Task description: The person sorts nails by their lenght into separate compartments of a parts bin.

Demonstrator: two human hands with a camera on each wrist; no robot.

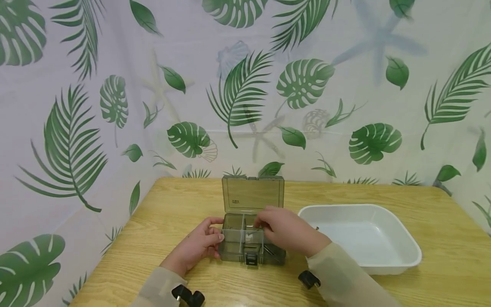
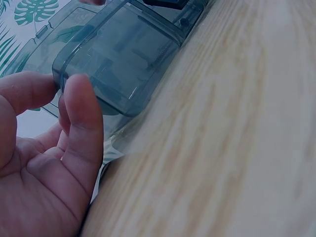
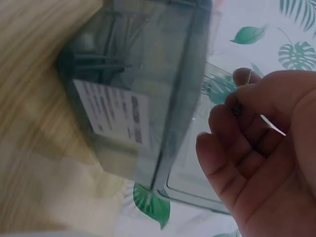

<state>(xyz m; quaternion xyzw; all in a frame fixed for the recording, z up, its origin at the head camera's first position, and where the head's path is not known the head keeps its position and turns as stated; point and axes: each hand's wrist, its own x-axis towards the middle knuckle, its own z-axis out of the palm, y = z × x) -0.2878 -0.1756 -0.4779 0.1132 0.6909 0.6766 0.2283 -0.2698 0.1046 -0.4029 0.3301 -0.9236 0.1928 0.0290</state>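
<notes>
A smoky see-through compartment box (image 1: 233,236) stands on the table, its lid (image 1: 253,195) raised at the back. My left hand (image 1: 197,243) holds the box's left side, thumb and fingers pinching its edge in the left wrist view. Over the box's back right compartments is my right hand (image 1: 285,228). Between its thumb and fingertips it pinches a small dark metal piece (image 3: 237,109), mostly hidden, which looks like a screw. Long thin metal pieces (image 3: 101,64) lie inside the box, behind the wall with a white label (image 3: 116,111).
A white tray (image 1: 412,251) stands right of the box, partly behind my right forearm. At the tray's left side a tiny brownish piece (image 1: 317,228) shows beside my wrist. A leaf-patterned cloth (image 1: 326,157) hangs behind the wooden table (image 1: 153,226).
</notes>
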